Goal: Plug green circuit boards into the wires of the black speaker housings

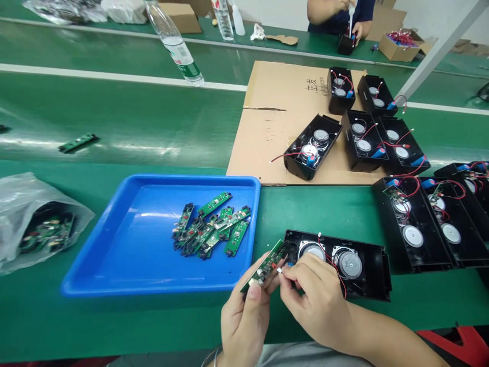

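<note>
In my left hand (248,311) I grip a long green circuit board (268,261), tilted up to the right, with small components on its face. My right hand (317,295) pinches a small white wire connector (279,270) close beside the board; I cannot tell whether the two touch. Behind my right hand lies an open black speaker box (372,280) with two round speakers (349,262) and thin red and black wires. My right hand covers part of the box and of one speaker.
Left of my hands, a blue tray (126,285) holds several green boards (214,229). A plastic bag (23,204) of boards lies further left. More black speaker boxes (313,145) stand on cardboard (275,122) and along the right. Across the bench, a person (340,15) handles a black box.
</note>
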Available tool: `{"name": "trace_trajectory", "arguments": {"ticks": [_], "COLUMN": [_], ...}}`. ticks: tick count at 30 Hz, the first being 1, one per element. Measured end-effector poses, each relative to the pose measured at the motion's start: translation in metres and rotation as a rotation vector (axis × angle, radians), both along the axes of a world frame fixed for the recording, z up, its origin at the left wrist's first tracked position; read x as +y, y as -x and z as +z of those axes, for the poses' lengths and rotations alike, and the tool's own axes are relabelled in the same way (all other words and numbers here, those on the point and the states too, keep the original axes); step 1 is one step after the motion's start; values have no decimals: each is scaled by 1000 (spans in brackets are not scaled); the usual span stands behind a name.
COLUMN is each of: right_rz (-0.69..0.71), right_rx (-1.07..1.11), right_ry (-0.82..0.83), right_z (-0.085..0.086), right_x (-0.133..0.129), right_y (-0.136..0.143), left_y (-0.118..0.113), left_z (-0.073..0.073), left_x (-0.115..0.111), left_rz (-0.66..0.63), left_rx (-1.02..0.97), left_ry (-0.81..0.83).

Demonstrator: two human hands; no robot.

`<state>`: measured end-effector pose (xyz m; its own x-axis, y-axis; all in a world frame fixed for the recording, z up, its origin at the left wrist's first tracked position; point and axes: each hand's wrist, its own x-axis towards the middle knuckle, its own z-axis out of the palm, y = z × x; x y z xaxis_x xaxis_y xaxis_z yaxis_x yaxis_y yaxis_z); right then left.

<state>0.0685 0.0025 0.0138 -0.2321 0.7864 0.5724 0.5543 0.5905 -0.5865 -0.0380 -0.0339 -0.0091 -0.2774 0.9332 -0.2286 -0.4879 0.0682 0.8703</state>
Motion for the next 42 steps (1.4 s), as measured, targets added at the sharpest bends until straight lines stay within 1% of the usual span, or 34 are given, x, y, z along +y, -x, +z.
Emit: {"name": "trace_trajectory", "arguments": {"ticks": [3, 6, 11, 15, 17, 19, 22, 25, 26, 28, 29, 31, 32, 34, 36, 38, 40, 42], "right_rz": [-8, 3, -5, 44, 78, 96, 104, 125, 147, 224, 282, 389, 405, 393, 418, 525, 612, 628], "right_rx": [8, 11, -19, -38, -51, -73, -121, -203, -235, -290, -311, -335, -340, -364, -430, -509, -564, -593], "right_ry": [-3, 9, 7, 16, 10, -5, -30, -72, -98, -139, -135, -61, 1, 130, 235, 303, 316, 275], "right_z": [-1, -1, -1, 0, 1, 1, -2, -6, -7, -5, -3, 5, 10, 17, 21, 19, 13, 5], "right_x": [-1, -1, 0, 0, 0, 1, 1, 1, 2, 3, 5, 9, 11, 16, 18, 17, 12, 7], "right_y": [-1, -2, -4, -5, -6, -7, -8, -8, -9, -13, -17, -34, -46, -76, -105, -126, -135, -133], "left_y": [0, 3, 8, 8, 6, 3, 1, 9, 14, 24, 29, 36, 39, 40, 40, 37, 31, 24], "left_z": [1, -3, -8, -6, -4, -5, -7, -10, -10, -4, 0, 11, 16, 23, 24, 19, 14, 13], "left_x": [-2, -9, -17, -13, -12, -11, -13, -12, -10, -5, -3, 1, 1, -2, -7, -13, -18, -20], "left_rz": [1, -11, -102, -110, -93, -60, -27, -48, -77, -184, -249, -361, -399, -458, -548, -631, -663, -646], "left_rx": [50, 145, 326, 280, 231, 196, 189, 259, 285, 293, 257, 126, 52, -61, -90, -71, -61, -63], "left_ry": [-14, 0, 11, -37, -91, -102, -42, 36, 71, 148, 187, 268, 305, 355, 372, 384, 403, 404]}}
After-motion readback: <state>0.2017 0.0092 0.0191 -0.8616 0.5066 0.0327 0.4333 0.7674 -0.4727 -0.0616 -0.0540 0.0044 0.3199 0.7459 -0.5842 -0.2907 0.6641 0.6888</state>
